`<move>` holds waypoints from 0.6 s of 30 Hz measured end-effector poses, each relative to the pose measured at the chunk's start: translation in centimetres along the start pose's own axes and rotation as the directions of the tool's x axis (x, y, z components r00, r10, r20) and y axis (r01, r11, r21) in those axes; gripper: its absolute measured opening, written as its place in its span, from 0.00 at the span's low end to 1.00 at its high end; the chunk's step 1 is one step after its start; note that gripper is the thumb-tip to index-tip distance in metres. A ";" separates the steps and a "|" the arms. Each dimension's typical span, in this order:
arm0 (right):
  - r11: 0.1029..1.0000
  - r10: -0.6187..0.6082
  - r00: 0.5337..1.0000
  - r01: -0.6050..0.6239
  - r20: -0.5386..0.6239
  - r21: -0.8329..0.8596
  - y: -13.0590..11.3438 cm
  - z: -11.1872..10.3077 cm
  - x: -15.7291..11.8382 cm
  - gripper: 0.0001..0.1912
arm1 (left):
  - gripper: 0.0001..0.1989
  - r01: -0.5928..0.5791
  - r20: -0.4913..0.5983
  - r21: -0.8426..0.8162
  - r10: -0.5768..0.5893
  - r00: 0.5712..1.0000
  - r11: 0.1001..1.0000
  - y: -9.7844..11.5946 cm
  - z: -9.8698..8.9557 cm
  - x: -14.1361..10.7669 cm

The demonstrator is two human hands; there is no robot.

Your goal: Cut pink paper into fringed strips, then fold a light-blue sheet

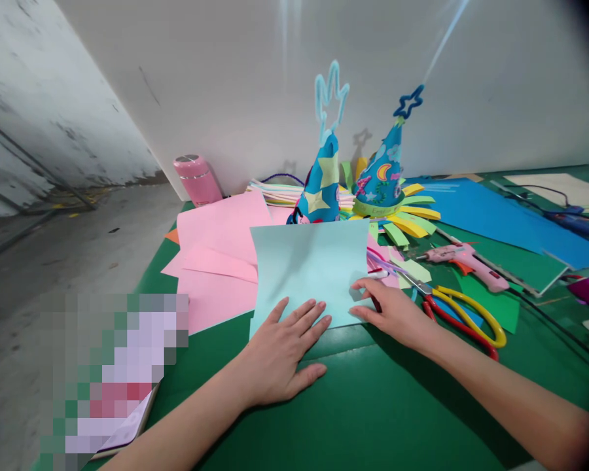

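Note:
A sheet of light blue paper [309, 261] lies on the green table in front of me. My left hand [287, 347] rests flat on its lower edge, fingers spread and thumb out on the table. At the sheet's lower right corner is my right hand [385, 307], thumb and index finger parted over the paper, the other fingers curled and partly hidden. Just right of that hand lie pliers [464, 314] with one red and one yellow handle. A slim white pen-like item [377, 274] sits beside the right fingertips.
Behind the sheet stand two blue cone hats [324, 180] [385, 170] with pipe-cleaner tops. Pink paper [220, 261] lies left, near a pink bottle [199, 180]. A pink glue gun [471, 261] and blue sheets [495, 212] occupy the right. A pixelated area covers the lower left.

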State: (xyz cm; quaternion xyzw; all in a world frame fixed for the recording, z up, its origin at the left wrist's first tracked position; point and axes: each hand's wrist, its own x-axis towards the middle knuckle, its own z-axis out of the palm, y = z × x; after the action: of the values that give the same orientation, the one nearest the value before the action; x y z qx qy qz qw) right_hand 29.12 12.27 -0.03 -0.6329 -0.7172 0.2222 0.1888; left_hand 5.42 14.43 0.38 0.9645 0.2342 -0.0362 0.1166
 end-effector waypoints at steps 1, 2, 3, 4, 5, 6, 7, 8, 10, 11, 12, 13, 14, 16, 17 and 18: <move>1.000 0.000 1.000 0.000 -0.007 -0.006 0.0 0.0 -0.1 0.15 | 0.30 -0.001 0.002 -0.002 0.001 1.000 1.000 0.0 0.0 0.0; 1.000 0.001 1.000 -0.001 -0.014 -0.011 0.0 0.1 -0.1 0.16 | 0.30 -0.001 0.004 -0.003 0.001 1.000 1.000 0.0 -0.1 0.0; 1.000 0.002 1.000 -0.002 -0.020 -0.018 0.0 0.2 -0.2 0.16 | 0.30 -0.001 0.007 -0.003 0.001 1.000 1.000 0.0 -0.1 0.0; 1.000 0.002 1.000 -0.003 -0.027 -0.025 0.1 0.2 -0.3 0.17 | 0.30 -0.001 0.009 -0.003 0.001 1.000 1.000 0.1 -0.1 0.0; 0.999 0.002 0.999 -0.003 -0.032 -0.033 0.2 0.3 -0.3 0.17 | 0.30 0.001 0.010 -0.003 -0.001 1.000 1.000 0.1 -0.1 0.0; 0.999 0.000 0.999 -0.002 -0.035 -0.040 0.3 0.3 -0.4 0.17 | 0.30 0.002 0.010 -0.003 -0.002 1.000 1.000 0.1 -0.1 0.0; 0.999 -0.001 0.999 -0.001 -0.038 -0.048 0.4 0.3 -0.4 0.17 | 0.30 0.002 0.011 -0.003 -0.002 1.000 1.000 0.1 -0.1 0.0; 0.999 -0.004 0.999 0.001 -0.040 -0.054 0.5 0.3 -0.5 0.17 | 0.30 0.001 0.012 -0.004 -0.001 1.000 1.000 0.1 -0.1 0.0; 0.998 -0.012 0.999 0.009 -0.047 -0.065 0.8 0.1 -0.6 0.16 | 0.30 -0.001 0.014 -0.005 0.001 1.000 1.000 0.1 -0.2 0.0; 0.997 -0.020 0.998 0.015 -0.058 -0.071 0.8 -0.1 -0.7 0.16 | 0.30 -0.001 0.014 -0.005 0.001 1.000 1.000 0.1 -0.2 0.0; 0.997 -0.030 0.997 0.024 -0.076 -0.079 0.8 -0.3 -0.8 0.16 | 0.30 0.000 0.014 -0.005 0.000 1.000 1.000 0.1 -0.2 0.0; 0.996 -0.043 0.994 0.034 -0.101 -0.086 0.6 -0.5 -0.9 0.15 | 0.30 0.003 0.013 -0.004 -0.003 1.000 1.000 0.1 -0.2 0.0; 0.995 -0.057 0.989 0.045 -0.134 -0.092 0.3 -0.7 -1.1 0.15 | 0.30 0.005 0.012 -0.003 -0.004 1.000 1.000 0.1 -0.2 0.0; 0.992 -0.095 0.972 0.074 -0.216 -0.102 -0.6 -0.8 -1.8 0.15 | 0.30 0.003 0.011 -0.004 -0.003 1.000 1.000 0.1 -0.1 0.0; 0.988 -0.133 0.958 0.108 -0.252 -0.111 -1.2 -0.7 -2.2 0.15 | 0.30 0.002 0.009 -0.004 -0.002 1.000 1.000 0.1 -0.1 0.0; 0.980 -0.184 0.944 0.155 -0.273 -0.125 -1.8 -0.4 -2.7 0.16 | 0.30 0.000 0.007 -0.005 0.000 1.000 1.000 0.1 -0.1 0.0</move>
State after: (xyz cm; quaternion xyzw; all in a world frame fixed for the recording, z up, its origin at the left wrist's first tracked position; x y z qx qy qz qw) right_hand 28.17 9.44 1.34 -0.6030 -0.7449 0.0755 0.2754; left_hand 5.50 14.38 0.50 0.9641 0.2337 -0.0390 0.1198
